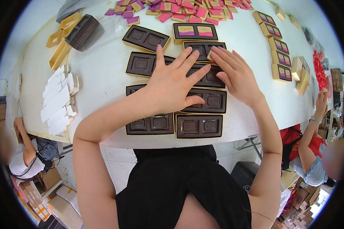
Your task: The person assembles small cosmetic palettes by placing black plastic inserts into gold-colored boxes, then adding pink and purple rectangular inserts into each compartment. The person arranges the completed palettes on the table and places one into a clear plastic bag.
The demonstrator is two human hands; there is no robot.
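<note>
Two columns of open gold boxes with dark brown two-compartment trays stand before me; one is the nearest right box (199,126). My left hand (170,82) spreads its fingers over the middle boxes, holding nothing that I can see. My right hand (235,72) reaches over the second box from the far end of the right column (198,49). Its bent fingers are on a small gold-edged square (210,56) at that tray's right compartment, mostly hidden by the fingers. Beyond it, the farthest right box (195,32) holds two gold squares, one purple-banded, one pink-banded.
Pink and purple wrapped squares (195,11) lie heaped at the table's far side. At left are stacked dark trays (82,32), empty gold boxes (60,53) and white cartons (57,101). Filled boxes (281,72) line the right side. Other people stand at both sides.
</note>
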